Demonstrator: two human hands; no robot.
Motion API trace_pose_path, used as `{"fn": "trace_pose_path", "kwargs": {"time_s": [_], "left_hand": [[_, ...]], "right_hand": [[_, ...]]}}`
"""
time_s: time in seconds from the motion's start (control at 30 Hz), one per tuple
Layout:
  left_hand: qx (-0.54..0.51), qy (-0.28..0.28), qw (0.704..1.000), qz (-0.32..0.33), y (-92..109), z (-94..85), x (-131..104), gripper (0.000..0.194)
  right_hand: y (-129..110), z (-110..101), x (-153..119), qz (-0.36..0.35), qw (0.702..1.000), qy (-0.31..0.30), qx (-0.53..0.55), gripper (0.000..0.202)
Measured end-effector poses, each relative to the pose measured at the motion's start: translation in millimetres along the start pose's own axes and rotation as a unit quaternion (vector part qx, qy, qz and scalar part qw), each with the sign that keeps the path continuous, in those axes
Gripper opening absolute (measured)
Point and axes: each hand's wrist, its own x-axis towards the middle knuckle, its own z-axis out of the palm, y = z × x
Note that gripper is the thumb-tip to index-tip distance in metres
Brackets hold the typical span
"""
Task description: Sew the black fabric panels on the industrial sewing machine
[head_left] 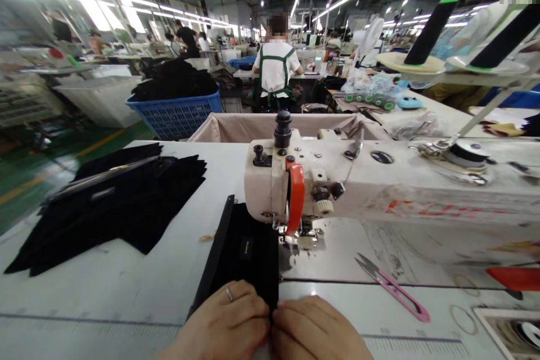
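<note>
A black fabric piece (257,259) with a small label lies on the table, its right edge by the presser foot of a white sewing machine (358,180). A stiff dark strip (217,247) runs along its left side. My left hand (232,320), with a ring on one finger, rests on the near end of the fabric, its fingers curled and gripping it. My right hand (314,329) is closed beside it, fingertips pinching the near right edge. The two hands almost touch. The fingertips are partly hidden.
A stack of black fabric pieces (109,197) lies left. Pink thread snips (396,289) are at right, near rubber bands (463,319). Behind the machine are a cloth-lined bin (236,126) and a blue crate (177,115) heaped with black cloth. A person (277,70) sits beyond.
</note>
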Motion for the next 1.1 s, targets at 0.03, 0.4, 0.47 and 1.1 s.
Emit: {"fn": "trace_pose_path", "kwargs": {"time_s": [0.03, 0.4, 0.47, 1.1], "left_hand": [[-0.002, -0.003, 1.0, -0.002, -1, -2.8, 2, 0.018], [-0.056, -0.018, 0.996, -0.06, -22, -21.1, 36, 0.012], [-0.073, -0.005, 0.995, -0.068, -28, -21.9, 40, 0.012], [-0.066, 0.13, 0.983, -0.113, -29, -20.3, 33, 0.019]], "right_hand": [[2, -1, 2, -0.004, 1.0, -0.006, -0.004, 0.026], [24, -11, 21, 0.041, 0.992, -0.1, 0.058, 0.021], [27, -12, 22, 0.065, 0.989, -0.105, 0.08, 0.019], [24, -11, 24, 0.107, 0.98, -0.145, 0.084, 0.01]]}}
